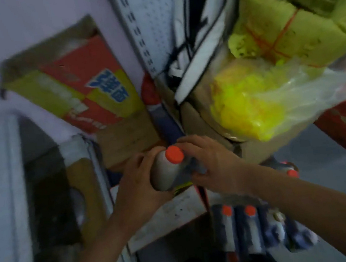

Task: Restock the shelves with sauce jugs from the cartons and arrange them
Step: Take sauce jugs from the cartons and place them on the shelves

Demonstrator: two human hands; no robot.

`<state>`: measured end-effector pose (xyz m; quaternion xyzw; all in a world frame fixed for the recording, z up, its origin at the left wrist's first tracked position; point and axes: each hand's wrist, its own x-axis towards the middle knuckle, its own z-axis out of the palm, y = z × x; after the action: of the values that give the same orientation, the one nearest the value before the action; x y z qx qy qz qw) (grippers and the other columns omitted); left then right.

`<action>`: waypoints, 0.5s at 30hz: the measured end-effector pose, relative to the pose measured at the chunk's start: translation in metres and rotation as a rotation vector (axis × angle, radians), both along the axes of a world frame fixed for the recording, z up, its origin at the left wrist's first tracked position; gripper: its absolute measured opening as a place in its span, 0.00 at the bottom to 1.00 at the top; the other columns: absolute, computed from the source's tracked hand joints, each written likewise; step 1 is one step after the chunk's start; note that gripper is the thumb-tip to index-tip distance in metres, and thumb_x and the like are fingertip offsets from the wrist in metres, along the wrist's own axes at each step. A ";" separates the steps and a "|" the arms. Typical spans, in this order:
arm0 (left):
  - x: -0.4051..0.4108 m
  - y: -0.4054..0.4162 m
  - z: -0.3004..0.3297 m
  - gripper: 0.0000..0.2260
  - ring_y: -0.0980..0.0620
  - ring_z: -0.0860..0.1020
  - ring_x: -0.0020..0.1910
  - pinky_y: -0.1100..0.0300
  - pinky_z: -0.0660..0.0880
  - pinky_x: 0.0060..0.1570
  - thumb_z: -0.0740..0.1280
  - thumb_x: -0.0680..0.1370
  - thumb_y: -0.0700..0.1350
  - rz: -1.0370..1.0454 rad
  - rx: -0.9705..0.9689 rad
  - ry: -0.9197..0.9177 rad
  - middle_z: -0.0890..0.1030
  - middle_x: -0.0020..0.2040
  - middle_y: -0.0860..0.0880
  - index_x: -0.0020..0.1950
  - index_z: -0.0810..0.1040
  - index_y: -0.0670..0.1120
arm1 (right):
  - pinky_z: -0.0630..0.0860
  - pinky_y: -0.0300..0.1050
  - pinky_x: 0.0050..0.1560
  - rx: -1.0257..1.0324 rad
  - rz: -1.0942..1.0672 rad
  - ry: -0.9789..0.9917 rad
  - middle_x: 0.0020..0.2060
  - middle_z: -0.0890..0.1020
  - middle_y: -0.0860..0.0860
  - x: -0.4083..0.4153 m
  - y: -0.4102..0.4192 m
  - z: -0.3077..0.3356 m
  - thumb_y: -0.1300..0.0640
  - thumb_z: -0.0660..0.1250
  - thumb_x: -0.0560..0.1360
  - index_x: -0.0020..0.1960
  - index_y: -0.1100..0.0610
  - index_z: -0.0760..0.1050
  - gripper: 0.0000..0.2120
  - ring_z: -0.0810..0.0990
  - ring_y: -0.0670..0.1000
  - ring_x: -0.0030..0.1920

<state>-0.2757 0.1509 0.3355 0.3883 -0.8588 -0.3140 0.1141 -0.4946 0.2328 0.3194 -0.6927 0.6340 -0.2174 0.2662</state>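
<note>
A dark sauce jug [168, 172] with an orange cap sits between both hands at the middle of the blurred head view. My left hand [136, 178] wraps its body from the left. My right hand [210, 161] grips its handle side from the right. Below them lies a pale carton flap [167, 218]. Several more jugs with orange caps [251, 230] stand in a row lower right, and one more cap [291, 173] shows behind my right wrist.
A red and yellow carton [88, 84] leans at the upper left against a white perforated shelf upright [139, 26]. A plastic bag of yellow goods [251, 103] and green-yellow bundles [287, 36] fill the right. A white shelf edge [3, 195] runs down the left.
</note>
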 end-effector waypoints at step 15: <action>0.150 0.229 0.448 0.45 0.56 0.77 0.65 0.45 0.78 0.60 0.80 0.59 0.56 0.704 -0.500 0.206 0.77 0.67 0.59 0.74 0.67 0.65 | 0.60 0.54 0.78 -0.597 0.536 -0.280 0.82 0.48 0.45 0.150 0.075 0.422 0.43 0.70 0.78 0.78 0.33 0.58 0.33 0.51 0.50 0.81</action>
<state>-0.1262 0.3800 0.7837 0.5841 -0.7080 -0.0757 0.3897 -0.3446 0.3078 0.7416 -0.8436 0.2984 -0.4066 0.1845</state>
